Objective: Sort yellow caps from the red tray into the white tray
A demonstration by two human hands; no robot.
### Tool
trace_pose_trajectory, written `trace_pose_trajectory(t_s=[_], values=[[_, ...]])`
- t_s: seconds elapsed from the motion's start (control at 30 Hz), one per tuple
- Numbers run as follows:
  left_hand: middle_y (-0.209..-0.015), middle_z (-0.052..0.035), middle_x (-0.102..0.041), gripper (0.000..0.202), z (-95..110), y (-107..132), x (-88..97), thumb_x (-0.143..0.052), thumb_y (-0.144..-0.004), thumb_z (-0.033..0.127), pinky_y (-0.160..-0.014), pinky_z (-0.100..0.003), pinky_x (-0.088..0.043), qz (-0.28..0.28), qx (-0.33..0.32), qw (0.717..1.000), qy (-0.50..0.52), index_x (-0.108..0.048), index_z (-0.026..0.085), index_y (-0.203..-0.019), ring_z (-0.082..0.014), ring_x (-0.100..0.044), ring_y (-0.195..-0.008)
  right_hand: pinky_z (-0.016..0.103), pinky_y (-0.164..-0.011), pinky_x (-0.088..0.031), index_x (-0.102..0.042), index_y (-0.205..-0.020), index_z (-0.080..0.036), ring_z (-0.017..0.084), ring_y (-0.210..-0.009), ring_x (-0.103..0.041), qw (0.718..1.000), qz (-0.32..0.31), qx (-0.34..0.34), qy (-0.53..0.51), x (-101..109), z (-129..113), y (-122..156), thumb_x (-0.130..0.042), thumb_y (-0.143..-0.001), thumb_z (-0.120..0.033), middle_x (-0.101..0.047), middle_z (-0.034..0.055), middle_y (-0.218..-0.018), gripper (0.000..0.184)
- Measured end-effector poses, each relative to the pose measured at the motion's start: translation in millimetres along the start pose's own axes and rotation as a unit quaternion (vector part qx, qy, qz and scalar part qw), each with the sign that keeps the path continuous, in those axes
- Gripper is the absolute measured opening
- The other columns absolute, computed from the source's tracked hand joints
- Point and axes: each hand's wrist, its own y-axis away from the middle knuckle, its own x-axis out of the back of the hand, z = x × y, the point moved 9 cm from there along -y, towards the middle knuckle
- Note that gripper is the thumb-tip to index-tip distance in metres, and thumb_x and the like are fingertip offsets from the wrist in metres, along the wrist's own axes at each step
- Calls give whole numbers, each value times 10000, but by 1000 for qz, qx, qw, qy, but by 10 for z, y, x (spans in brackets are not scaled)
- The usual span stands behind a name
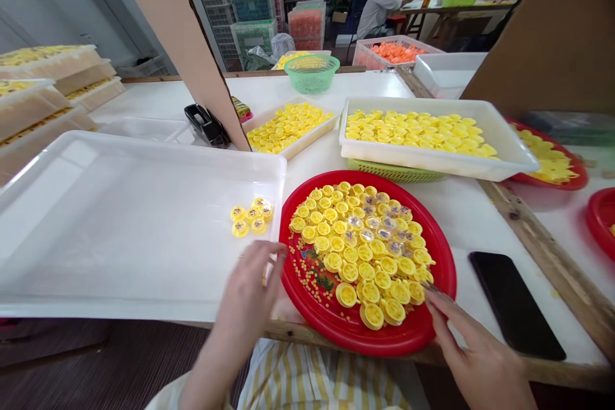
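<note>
on the desk (pixel 464 221), a tray (pixel 441 253) holding pieces (pixel 337 243) sits between a bin (pixel 120 224) on its left and a phone (pixel 516 304) on its right; behind the tray, a tub (pixel 413 155) of more pieces (pixel 408 131) rests on a basket (pixel 398 171).

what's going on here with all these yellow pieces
A person is handling yellow pieces in a red tray. The right hand has its fingertips at pieces by the tray's right side. The left hand is blurred, where the red tray meets a white tray; its grip is unclear. A small group of pieces lies at the white tray's right side.
</note>
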Motion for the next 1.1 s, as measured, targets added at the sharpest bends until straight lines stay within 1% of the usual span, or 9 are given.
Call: trace_pose_trajectory(t_s=[0.07,0.13,0.27,0.4,0.5,0.67,0.83,0.97,1.1], values=[[-1032,-72,-636,189,252,42,-412,-467,-945,178,-879,-372,-534,-89,-16,996,12,-585,200,-1091,-217,-623,-969,334,-810,-559,-606,-1210,-163,225,-852,-729,999,29,-28,-9,94,9,-28,-388,-1001,-327,-735,76,-1080,343],[-1068,-102,-627,234,351,63,-775,-522,-912,143,-913,-420,-523,-146,-10,989,-29,-569,161,-1141,-255,-610,-1023,318,-767,-558,-627,-1183,-180,222,-819,-731,996,50,-75,-17,171,44,-41,-443,-988,-339,-742,66,-1059,312],[-1113,-132,-589,282,349,10,-1148,-597,-873,151,-940,-448,-508,-178,14,982,-66,-558,122,-1151,-286,-577,-1072,279,-761,-565,-666,-1130,-231,217,-865,-729,977,51,-182,-94,193,158,-18,-531,-945,-415,-742,30,-1074,294],[-1108,-125,-579,251,350,-35,-1163,-576,-886,157,-930,-442,-508,-178,24,981,-73,-559,133,-1135,-280,-574,-1065,177,-577,-577,-713,-986,-255,170,-711,-734,944,32,-255,-208,62,236,9,-599,-872,-487,-765,2,-936,282],[-1096,-124,-581,208,306,5,-1097,-538,-897,136,-925,-447,-506,-194,33,975,-99,-583,149,-1099,-284,-580,-1064,151,-561,-577,-715,-948,-249,169,-698,-735,920,26,-285,-267,-44,258,20,-625,-835,-488,-768,10,-894,279],[-1096,-112,-601,214,190,80,-999,-495,-890,87,-908,-426,-519,-202,46,975,-85,-577,161,-1073,-273,-601,-1060,142,-487,-552,-719,-917,-242,173,-669,-725,920,32,-288,-263,-51,269,6,-636,-805,-487,-763,33,-871,282],[-1150,-143,-590,295,145,-109,-991,-497,-930,150,-898,-410,-532,-128,72,985,-94,-490,128,-1224,-274,-596,-1099,161,-592,-589,-692,-908,-218,173,-640,-724,885,48,-333,-322,-89,307,30,-656,-792,-489,-759,49,-822,298],[-1107,-131,-593,249,183,-259,-1092,-521,-933,179,-882,-404,-538,-121,75,982,-120,-530,134,-1178,-272,-610,-1068,185,-654,-603,-647,-935,-202,206,-693,-741,835,59,-389,-384,-185,334,113,-708,-760,-492,-760,61,-752,344],[-1114,-110,-570,193,180,-256,-1030,-539,-921,175,-832,-379,-555,-104,83,985,-108,-550,167,-1114,-255,-623,-1029,179,-656,-601,-632,-928,-198,209,-695,-742,825,52,-398,-397,-205,340,141,-725,-736,-519,-760,76,-753,386]])
